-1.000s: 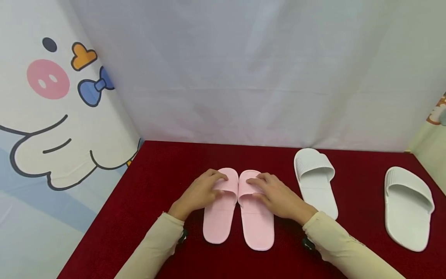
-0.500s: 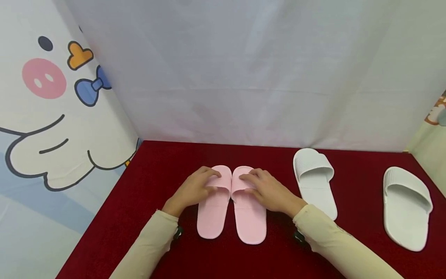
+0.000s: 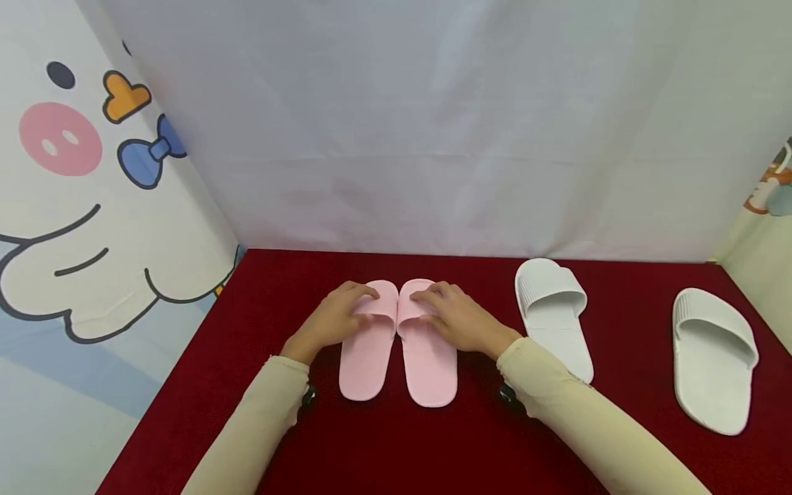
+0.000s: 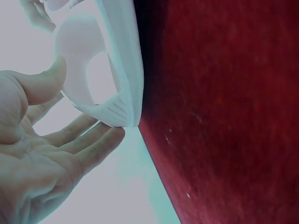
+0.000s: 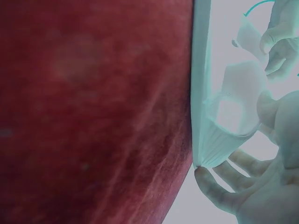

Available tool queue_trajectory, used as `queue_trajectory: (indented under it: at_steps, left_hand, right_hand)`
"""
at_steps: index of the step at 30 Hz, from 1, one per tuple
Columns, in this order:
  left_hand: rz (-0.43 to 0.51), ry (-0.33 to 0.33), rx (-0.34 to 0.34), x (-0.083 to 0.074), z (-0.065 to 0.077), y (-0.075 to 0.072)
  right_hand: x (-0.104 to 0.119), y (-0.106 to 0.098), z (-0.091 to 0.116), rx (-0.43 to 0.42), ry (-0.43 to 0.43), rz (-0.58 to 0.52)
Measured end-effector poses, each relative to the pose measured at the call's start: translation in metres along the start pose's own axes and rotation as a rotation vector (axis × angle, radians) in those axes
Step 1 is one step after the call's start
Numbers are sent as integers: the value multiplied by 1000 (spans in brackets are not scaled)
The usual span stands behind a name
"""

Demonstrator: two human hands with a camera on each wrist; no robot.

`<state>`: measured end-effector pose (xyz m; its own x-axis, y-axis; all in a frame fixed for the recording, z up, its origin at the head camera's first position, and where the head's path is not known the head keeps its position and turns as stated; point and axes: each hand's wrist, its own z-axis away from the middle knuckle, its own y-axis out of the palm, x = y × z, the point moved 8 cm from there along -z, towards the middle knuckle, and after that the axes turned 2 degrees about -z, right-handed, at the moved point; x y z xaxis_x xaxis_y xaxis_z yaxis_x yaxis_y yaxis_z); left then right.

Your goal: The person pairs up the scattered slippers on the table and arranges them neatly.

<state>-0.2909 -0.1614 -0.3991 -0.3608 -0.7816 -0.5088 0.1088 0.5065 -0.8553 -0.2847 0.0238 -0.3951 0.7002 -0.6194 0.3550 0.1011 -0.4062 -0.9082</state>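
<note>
Two pink slippers lie side by side on the red cloth in the head view, their straps meeting along the inner edges and their heels apart. My left hand (image 3: 334, 316) holds the left pink slipper (image 3: 365, 364) at its strap, thumb by the strap's rear edge. On the right pink slipper (image 3: 431, 371), my right hand (image 3: 464, 320) holds the strap in a mirrored way. The left wrist view has fingertips (image 4: 114, 135) touching the outer side of the slipper, whose sole is near the cloth. Fingertips (image 5: 203, 175) also touch the other slipper's side in the right wrist view.
To the right lie a white slipper (image 3: 559, 347), partly behind my right forearm, and another white slipper (image 3: 711, 375) farther right, well apart. Behind the red table (image 3: 297, 268) hangs a pale curtain (image 3: 433, 137); a cartoon-printed cloth (image 3: 124, 289) stands at the left.
Both hands and the two pink slippers have shifted left and away from me together. The white slippers shift only slightly in view, along with the camera.
</note>
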Motion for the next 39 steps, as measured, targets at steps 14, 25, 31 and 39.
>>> queue_trajectory:
  at_steps: [14, 25, 31, 39]
  left_hand:
    - [3, -28, 6, 23, -27, -19]
    - [-16, -64, 26, 43, -42, -27]
    - [2, -67, 28, 51, -45, -24]
    - [23, -61, 10, 57, -45, -21]
  right_hand:
    - [-6, -3, -37, -19, 26, -18]
    - [-16, 8, -67, 55, 129, -44]
    - [-22, 13, -70, 79, 165, -46]
    - [-28, 17, -72, 93, 197, -69]
